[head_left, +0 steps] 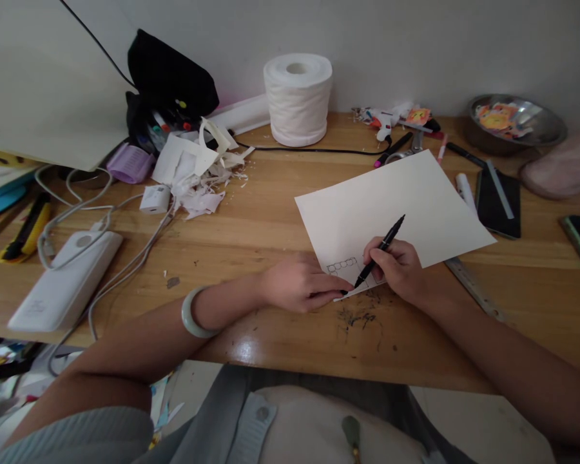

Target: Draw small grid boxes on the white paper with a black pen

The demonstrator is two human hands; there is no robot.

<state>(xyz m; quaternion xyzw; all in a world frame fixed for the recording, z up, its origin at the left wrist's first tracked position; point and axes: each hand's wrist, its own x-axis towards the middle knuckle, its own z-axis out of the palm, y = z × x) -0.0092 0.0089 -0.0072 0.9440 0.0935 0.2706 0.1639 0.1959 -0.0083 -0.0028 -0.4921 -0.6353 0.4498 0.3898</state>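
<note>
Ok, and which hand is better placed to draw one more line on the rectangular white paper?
Right, I judge: the right hand holds the slim black pen, tip down at the paper; the left hand only touches its corner.

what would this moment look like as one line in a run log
right hand holds black pen, tip near paper | left hand at paper's near corner | drawn outlines beside pen | white roll behind
</note>
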